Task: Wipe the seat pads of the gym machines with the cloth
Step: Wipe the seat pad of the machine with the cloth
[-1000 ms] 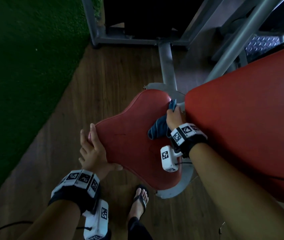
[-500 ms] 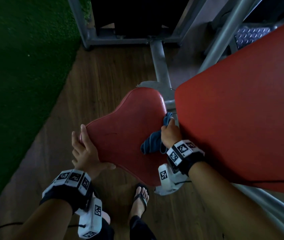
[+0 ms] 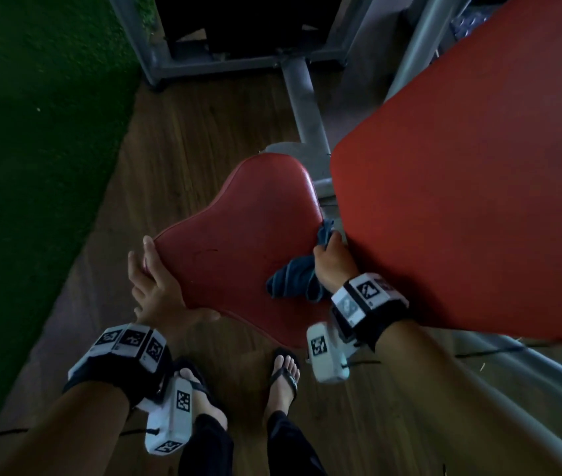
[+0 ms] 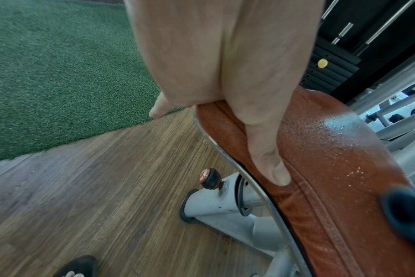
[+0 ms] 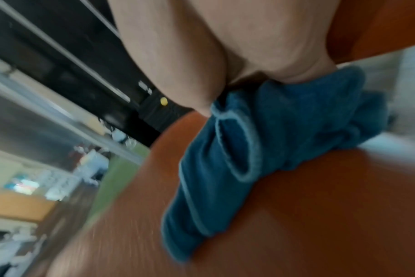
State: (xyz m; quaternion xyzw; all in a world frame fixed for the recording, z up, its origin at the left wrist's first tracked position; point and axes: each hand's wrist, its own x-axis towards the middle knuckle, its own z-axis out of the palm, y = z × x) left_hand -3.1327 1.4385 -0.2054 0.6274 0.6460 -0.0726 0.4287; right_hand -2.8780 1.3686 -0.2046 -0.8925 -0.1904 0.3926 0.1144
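Observation:
The red seat pad tilts in the middle of the head view, beside the large red back pad. My left hand holds the seat's near left corner, thumb along the front edge and fingers up the left side. The left wrist view shows the thumb pressed into the seat pad's side seam. My right hand grips a bunched blue cloth against the seat's right edge, close to the back pad. In the right wrist view the cloth trails over the seat pad; the fingers are buried in it.
A grey steel post and frame run from the seat to the black weight stack. An adjustment knob sticks out under the seat. Green turf borders the wooden floor on the left. My sandalled feet stand below the seat.
My right hand has dragged the cloth towards me along the seat's right edge. The left hand keeps its hold on the corner. My head has shifted, so both feet show.

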